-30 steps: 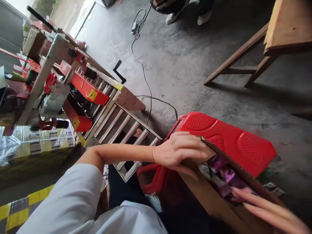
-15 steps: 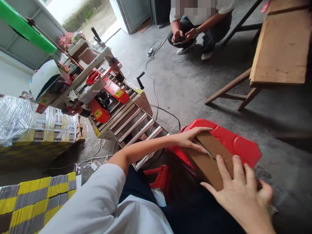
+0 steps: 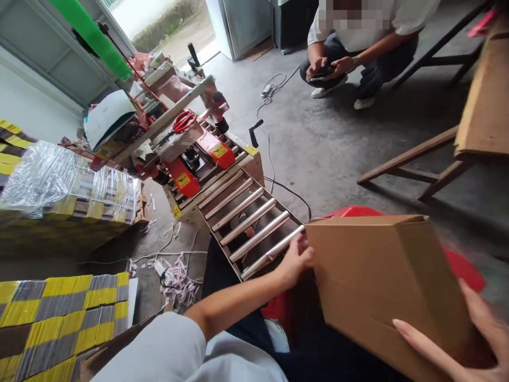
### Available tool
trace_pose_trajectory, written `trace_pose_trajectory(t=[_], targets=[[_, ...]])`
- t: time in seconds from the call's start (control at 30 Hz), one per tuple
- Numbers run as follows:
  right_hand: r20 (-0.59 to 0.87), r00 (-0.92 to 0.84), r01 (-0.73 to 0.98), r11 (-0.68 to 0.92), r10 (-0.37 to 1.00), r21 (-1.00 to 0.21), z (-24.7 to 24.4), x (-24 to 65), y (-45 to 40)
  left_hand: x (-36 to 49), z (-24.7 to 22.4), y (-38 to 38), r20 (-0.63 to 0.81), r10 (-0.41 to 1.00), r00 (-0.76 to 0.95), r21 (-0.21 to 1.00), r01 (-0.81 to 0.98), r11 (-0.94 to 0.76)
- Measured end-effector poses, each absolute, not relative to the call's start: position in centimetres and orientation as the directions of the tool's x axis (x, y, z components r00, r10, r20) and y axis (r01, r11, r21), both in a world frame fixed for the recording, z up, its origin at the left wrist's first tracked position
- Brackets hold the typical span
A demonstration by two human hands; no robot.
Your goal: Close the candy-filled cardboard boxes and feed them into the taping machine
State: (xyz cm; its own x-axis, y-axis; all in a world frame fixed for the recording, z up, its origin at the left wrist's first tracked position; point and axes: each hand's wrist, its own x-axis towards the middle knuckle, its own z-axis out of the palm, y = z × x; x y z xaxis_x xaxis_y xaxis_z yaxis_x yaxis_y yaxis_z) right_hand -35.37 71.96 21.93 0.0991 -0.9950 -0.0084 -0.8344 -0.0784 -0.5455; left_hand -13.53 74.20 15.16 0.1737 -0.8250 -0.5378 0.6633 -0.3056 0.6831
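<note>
- Roller track [image 3: 247, 222], its near end close by
- Red stool [image 3: 353, 211], partly hidden
- Box [image 3: 361, 265], tilted in front of the stool; best steadied from both ends
- Right hand [image 3: 491, 330], thumb and fingers spread across the box; a firm, even hold suits it
- Left hand [image 3: 295, 261], fingers curled by its edge; can't tell if pinching

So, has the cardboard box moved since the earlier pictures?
Yes, the cardboard box has moved towards the roller conveyor; its edge is now right by the conveyor's near end.

Daylight enters by an open doorway [image 3: 170, 26] onto grey concrete floor [image 3: 318, 148] near a wooden bench [image 3: 485, 106].
</note>
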Motion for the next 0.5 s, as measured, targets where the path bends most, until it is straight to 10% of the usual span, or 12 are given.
trace_pose_trajectory(t=[0.23,0.37,0.5], targets=[[0.119,0.466,-0.677,-0.44,-0.877,-0.59,23.4,-20.8,68.8,-4.8,17.8,76.0,-0.576,-0.733,0.361,0.629,0.769,-0.116],[0.122,0.59,-0.697,-0.58,-0.798,-0.422,22.3,-12.1,69.1,2.7,15.6,77.9,-0.488,-0.549,0.678,0.871,0.339,-0.355],[0.076,0.684,-0.659,-0.659,-0.726,-0.362,21.4,-5.4,71.2,6.6,14.1,83.8,-0.154,-0.422,0.894,0.852,-0.097,-0.515]])
